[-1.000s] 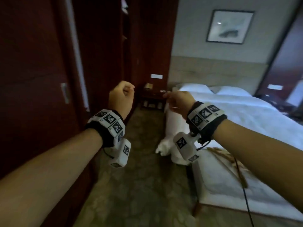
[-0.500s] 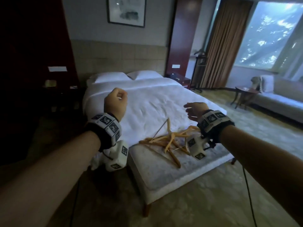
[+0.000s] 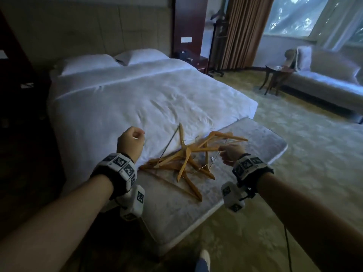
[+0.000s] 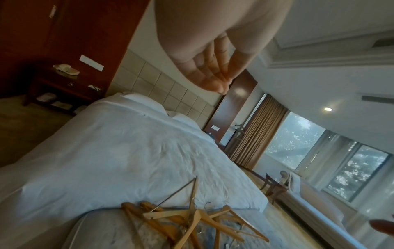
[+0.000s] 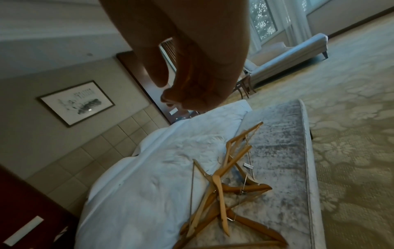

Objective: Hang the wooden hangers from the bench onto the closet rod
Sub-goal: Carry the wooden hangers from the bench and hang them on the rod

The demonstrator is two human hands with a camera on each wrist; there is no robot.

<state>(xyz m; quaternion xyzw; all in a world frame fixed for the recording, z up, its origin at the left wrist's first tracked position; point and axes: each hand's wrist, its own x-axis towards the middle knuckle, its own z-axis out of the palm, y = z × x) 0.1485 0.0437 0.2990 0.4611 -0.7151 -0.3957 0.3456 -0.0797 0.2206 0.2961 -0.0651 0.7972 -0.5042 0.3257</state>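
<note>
Several wooden hangers point(image 3: 186, 160) lie in a tangled pile on the grey padded bench point(image 3: 259, 146) at the foot of the bed. My right hand point(image 3: 230, 154) hovers just above the pile's right side with loosely curled fingers point(image 5: 192, 94) and holds nothing. To the left of the pile and over the bed's edge, my left hand point(image 3: 130, 143) is also empty, its fingers point(image 4: 213, 79) loosely curled. The pile of hangers point(image 4: 192, 219) shows below the left hand, and the same hangers point(image 5: 224, 188) lie under the right. No closet rod is in view.
A white bed point(image 3: 137, 99) lies behind the bench. A dark wood wall stands at far left. Patterned carpet point(image 3: 294, 193) spreads to the right, with a sofa point(image 3: 324, 79) and a small table point(image 3: 275, 75) by the window. My shoe point(image 3: 203, 258) is near the bench's front edge.
The view has swung right, from the dark wood closet side to the bed and bench. Both hands have come down, and the right hand has closed in on the hangers.
</note>
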